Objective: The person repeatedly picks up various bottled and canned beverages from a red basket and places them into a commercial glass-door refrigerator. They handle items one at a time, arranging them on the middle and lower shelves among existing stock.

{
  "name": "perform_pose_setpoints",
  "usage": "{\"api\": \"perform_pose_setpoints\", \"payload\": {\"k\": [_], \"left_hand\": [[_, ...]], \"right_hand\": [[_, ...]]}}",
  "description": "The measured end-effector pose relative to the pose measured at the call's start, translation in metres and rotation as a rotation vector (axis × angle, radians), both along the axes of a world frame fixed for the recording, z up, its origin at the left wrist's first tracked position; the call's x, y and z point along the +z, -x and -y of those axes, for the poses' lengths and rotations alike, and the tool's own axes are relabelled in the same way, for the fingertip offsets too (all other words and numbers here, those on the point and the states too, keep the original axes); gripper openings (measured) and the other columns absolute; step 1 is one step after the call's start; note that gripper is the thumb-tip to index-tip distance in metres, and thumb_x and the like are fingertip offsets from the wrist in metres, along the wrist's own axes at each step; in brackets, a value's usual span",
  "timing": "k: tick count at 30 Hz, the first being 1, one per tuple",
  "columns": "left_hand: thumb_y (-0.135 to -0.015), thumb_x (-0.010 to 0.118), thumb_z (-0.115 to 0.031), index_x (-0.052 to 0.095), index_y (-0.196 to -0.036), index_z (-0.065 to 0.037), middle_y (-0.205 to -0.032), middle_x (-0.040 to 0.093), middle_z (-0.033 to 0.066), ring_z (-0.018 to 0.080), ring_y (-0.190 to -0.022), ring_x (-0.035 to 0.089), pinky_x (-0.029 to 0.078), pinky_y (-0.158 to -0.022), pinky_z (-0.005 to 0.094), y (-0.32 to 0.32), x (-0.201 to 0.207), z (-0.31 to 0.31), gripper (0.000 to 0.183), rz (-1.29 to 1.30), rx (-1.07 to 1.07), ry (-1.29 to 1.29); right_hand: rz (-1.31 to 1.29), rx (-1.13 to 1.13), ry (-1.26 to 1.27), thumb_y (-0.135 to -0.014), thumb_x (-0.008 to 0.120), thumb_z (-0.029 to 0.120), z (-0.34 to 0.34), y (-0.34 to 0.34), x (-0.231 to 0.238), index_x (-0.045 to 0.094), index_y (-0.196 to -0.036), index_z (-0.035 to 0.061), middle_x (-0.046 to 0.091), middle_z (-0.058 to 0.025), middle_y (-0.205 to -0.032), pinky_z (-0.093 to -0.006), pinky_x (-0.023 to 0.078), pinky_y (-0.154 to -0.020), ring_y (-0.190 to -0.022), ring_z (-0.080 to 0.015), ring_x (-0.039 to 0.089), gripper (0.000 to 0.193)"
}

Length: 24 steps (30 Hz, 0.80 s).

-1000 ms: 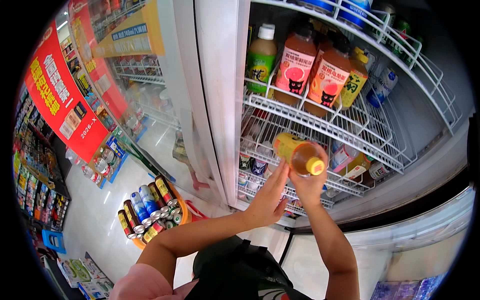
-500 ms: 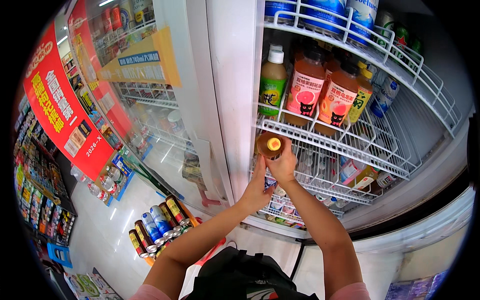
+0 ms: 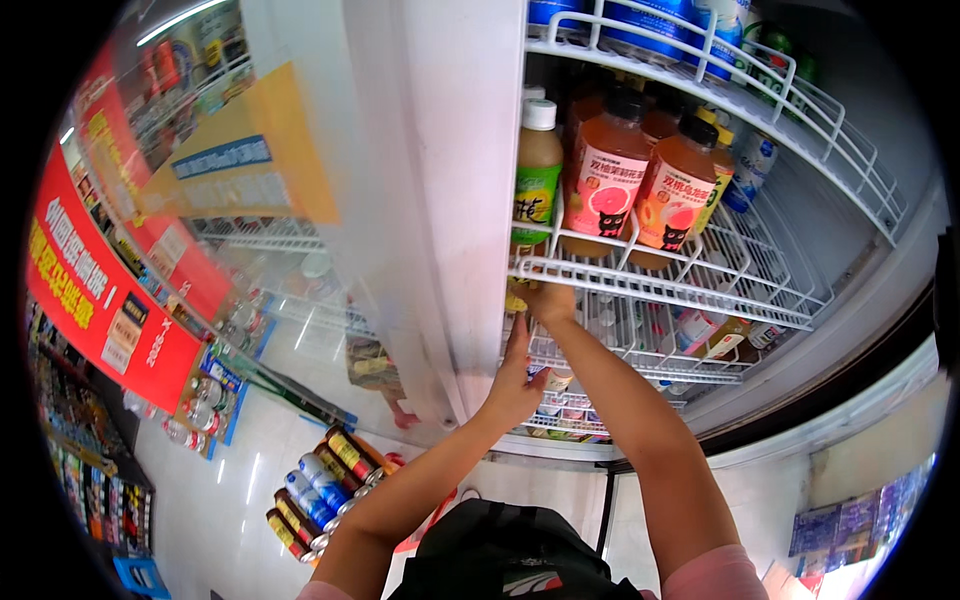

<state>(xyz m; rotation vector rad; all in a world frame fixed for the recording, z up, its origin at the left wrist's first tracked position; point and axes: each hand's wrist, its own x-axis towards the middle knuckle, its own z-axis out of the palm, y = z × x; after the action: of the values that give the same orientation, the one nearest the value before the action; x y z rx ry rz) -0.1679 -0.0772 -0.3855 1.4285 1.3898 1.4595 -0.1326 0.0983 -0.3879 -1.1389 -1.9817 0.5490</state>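
Note:
My right hand (image 3: 549, 303) reaches in beneath the front edge of the bottle shelf, its fingers wrapped round a drink bottle (image 3: 517, 298). Only a yellowish patch of that bottle shows beside the hand; the shelf and my fingers hide the rest. Just below, my left hand (image 3: 513, 393) is open, thumb spread and fingers pointing up toward the bottle's lower end. Whether they touch it I cannot tell. Above my hands stand a green-labelled bottle (image 3: 537, 190) with a white cap and two pink-labelled tea bottles (image 3: 607, 185) with black caps.
White wire shelves (image 3: 690, 285) with raised front rails fill the fridge. The glass door (image 3: 330, 300) stands open to my left. Blue cans (image 3: 640, 30) are on the top shelf. Down on the left, a container holds several drink cans (image 3: 320, 485) above the floor.
The bottle has gone from in front of the shelves to under the shelf edge, with my right hand on it. Its yellow cap no longer shows. My view has shifted slightly.

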Motion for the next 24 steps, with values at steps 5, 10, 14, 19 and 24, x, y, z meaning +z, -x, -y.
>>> {"api": "perform_pose_setpoints", "payload": {"k": [5, 10, 14, 19, 24], "left_hand": [[-0.081, 0.048, 0.014, 0.009, -0.151, -0.008, -0.149, 0.028, 0.0156, 0.0258, -0.135, 0.036, 0.038, -0.103, 0.0366, -0.002, 0.007, 0.001, 0.084, 0.051, 0.035, -0.034], [-0.081, 0.053, 0.009, 0.031, -0.142, -0.005, -0.135, 0.045, 0.0141, 0.0236, -0.124, 0.046, 0.043, -0.096, 0.0344, -0.032, 0.053, 0.004, 0.067, 0.049, -0.008, -0.268], [-0.082, 0.057, 0.002, 0.039, -0.137, -0.006, -0.128, 0.05, 0.013, 0.0223, -0.115, 0.051, 0.045, -0.092, 0.0329, -0.073, 0.11, -0.002, 0.059, 0.036, -0.099, -0.39], [-0.084, 0.057, 0.002, 0.023, -0.145, -0.005, -0.144, 0.035, 0.0134, 0.023, -0.13, 0.038, 0.038, -0.101, 0.0349, -0.127, 0.168, -0.039, 0.07, 0.173, -0.269, -0.354], [-0.081, 0.054, 0.007, 0.009, -0.15, -0.005, -0.154, 0.016, 0.0148, 0.0279, -0.142, 0.02, 0.027, -0.11, 0.0384, -0.153, 0.191, -0.095, 0.083, 0.271, -0.236, -0.284]], "right_hand": [[-0.232, 0.073, 0.006, -0.075, 0.076, 0.019, 0.041, -0.034, -0.007, 0.051, -0.119, 0.002, 0.062, -0.0154, -0.108, -0.0349, 0.05, -0.076, -0.095, -0.0266, 0.062, 0.053], [-0.44, 0.34, -0.161, -0.08, 0.066, -0.005, 0.105, -0.113, 0.057, 0.043, -0.122, 0.0025, 0.057, -0.0119, -0.113, -0.0297, 0.052, -0.078, -0.101, -0.0183, 0.058, 0.049], [-0.56, 0.358, -0.357, -0.08, 0.063, -0.009, 0.098, -0.17, 0.113, 0.04, -0.118, 0.0018, 0.054, -0.0102, -0.108, -0.0287, 0.052, -0.077, -0.098, -0.0168, 0.057, 0.046], [-0.553, 0.223, -0.48, -0.079, 0.067, -0.004, 0.043, -0.217, 0.186, 0.049, -0.113, 0.0017, 0.057, -0.0102, -0.109, -0.029, 0.052, -0.074, -0.097, -0.017, 0.059, 0.039], [-0.528, 0.102, -0.231, -0.075, 0.075, 0.011, -0.035, -0.217, 0.208, 0.047, -0.117, -0.0005, 0.058, -0.0135, -0.113, -0.0324, 0.049, -0.08, -0.101, -0.0213, 0.059, 0.052]]}}
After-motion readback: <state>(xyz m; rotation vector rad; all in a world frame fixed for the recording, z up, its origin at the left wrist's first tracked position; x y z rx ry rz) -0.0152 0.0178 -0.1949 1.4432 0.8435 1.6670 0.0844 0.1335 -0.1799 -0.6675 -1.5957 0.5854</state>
